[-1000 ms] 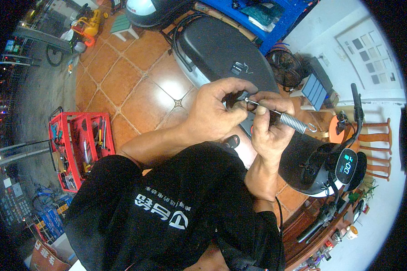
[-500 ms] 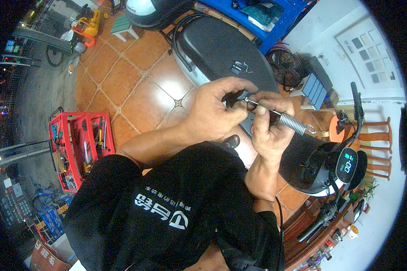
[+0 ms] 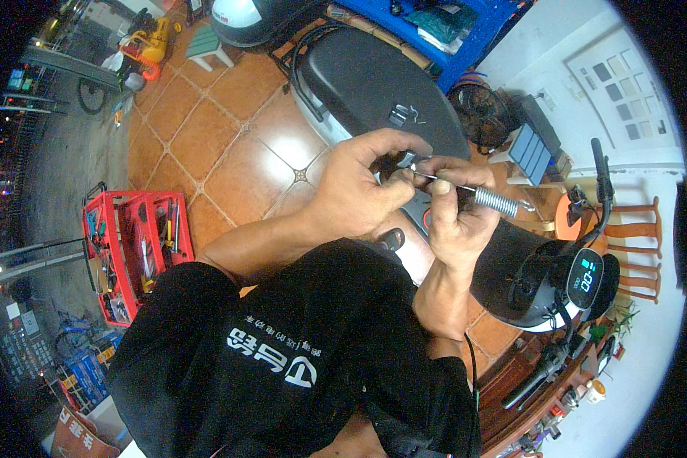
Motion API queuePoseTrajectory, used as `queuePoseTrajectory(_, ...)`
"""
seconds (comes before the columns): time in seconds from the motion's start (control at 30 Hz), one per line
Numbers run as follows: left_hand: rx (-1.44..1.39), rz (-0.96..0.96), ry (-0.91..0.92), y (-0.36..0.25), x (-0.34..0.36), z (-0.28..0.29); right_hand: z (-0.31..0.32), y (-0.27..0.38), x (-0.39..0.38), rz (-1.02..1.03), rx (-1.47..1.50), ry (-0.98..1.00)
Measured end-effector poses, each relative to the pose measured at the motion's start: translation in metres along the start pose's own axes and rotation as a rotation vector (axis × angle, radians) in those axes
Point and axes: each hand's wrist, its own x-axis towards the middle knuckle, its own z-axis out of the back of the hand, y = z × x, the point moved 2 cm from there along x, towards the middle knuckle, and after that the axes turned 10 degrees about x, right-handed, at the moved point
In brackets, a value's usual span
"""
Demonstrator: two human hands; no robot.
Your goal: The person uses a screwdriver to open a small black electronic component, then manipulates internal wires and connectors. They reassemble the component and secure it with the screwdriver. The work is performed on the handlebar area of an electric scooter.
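Note:
My left hand pinches a small dark part between thumb and bent index finger. My right hand grips a silver coil spring by its long straight wire, thumb on one side and curled fingers on the other. The coil and its hooked end stick out to the right of that hand. The wire's other end reaches the dark part at my left fingertips; whether it is hooked in is too small to tell. Both hands meet above the black seat of a scooter, on which a small black piece lies.
At left stands a red tool box full of hand tools on the tiled floor. The scooter's handlebar and lit display are at right. Farther off are a fan, a small stool and a wooden chair.
The spring's coil has swung slightly upward and to the right, now lying flatter. The dark part has turned a little in my left fingers. Both hands stay almost in place.

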Motion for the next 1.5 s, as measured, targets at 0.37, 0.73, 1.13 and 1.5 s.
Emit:
queuePoseTrajectory(0.37, 0.080, -0.010, -0.005, -0.0048, 0.0005, 0.0025, -0.0029, 0.0008, 0.0002, 0.015, -0.027, -0.019)
queuePoseTrajectory(0.73, 0.132, -0.030, -0.018, -0.0062, -0.0011, 0.0034, -0.0014, -0.0033, 0.0002, 0.114, -0.165, 0.015)
queuePoseTrajectory(1.13, 0.084, -0.022, -0.041, -0.0043, 0.0009, 0.0018, -0.0016, -0.0040, 0.0020, 0.097, -0.140, -0.003)
queuePoseTrajectory(1.5, 0.099, -0.048, -0.036, -0.0023, 0.0021, 0.0018, 0.0010, -0.0044, 0.0017, 0.076, -0.170, 0.006)
